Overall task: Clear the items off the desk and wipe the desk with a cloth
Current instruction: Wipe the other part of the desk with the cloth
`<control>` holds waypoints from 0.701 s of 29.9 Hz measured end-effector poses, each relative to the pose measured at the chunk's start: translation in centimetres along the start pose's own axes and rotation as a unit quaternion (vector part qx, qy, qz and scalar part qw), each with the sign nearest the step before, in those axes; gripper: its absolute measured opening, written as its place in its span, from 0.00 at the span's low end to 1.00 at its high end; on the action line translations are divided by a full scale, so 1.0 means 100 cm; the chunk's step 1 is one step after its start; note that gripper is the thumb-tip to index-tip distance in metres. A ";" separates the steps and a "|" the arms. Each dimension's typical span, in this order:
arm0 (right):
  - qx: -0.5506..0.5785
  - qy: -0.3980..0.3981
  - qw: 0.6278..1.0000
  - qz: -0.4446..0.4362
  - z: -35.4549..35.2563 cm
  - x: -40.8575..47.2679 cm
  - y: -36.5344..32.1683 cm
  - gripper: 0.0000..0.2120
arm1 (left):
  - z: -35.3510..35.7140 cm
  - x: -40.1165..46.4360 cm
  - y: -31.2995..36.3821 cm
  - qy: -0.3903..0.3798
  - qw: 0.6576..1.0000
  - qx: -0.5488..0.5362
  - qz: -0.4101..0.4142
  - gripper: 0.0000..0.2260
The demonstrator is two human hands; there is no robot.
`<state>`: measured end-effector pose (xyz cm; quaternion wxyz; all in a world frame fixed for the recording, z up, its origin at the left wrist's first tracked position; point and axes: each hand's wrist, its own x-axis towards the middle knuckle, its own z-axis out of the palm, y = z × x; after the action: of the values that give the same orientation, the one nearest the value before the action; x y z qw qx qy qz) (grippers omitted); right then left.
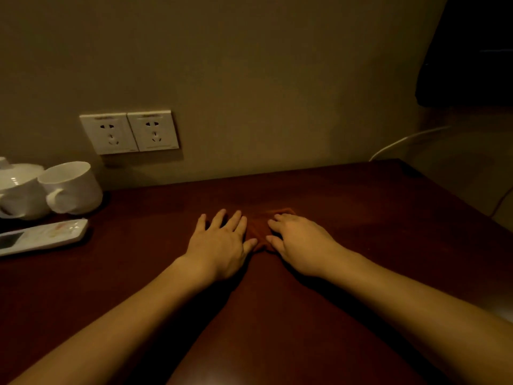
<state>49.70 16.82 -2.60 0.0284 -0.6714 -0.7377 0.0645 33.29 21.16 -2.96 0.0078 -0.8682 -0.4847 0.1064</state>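
A small reddish-brown cloth (259,230) lies bunched on the dark red-brown desk (361,212), near its middle. My left hand (222,240) lies flat on the desk with straight, spread fingers, its thumb side touching the cloth's left edge. My right hand (297,243) rests on the cloth's right part, fingers bent down onto the fabric. Much of the cloth is hidden under the two hands. At the left edge lie a white remote control (41,237) and, behind it, white cups (70,187).
A white lidded pot or cup (16,187) stands at the far left beside the mug. Two wall sockets (129,132) sit above the desk's back edge. A white cable (402,141) hangs past the right edge. A dark object (472,51) fills the upper right corner.
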 end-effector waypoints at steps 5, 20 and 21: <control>-0.001 0.005 1.000 0.012 -0.006 0.068 0.026 0.21 | -0.007 0.073 -0.018 0.016 1.000 -0.015 -0.013 0.29; 0.013 0.017 0.999 0.042 -0.016 0.137 0.075 0.21 | -0.018 0.155 -0.011 0.145 0.989 0.002 0.027 0.21; 0.013 0.016 0.999 0.044 -0.017 0.131 0.074 0.21 | -0.018 0.147 -0.008 0.142 0.989 0.008 0.028 0.21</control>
<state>55.92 30.57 -2.52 0.0459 -0.7036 -0.7062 0.0645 40.46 34.18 -3.71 0.0810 -0.8875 -0.4534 -0.0142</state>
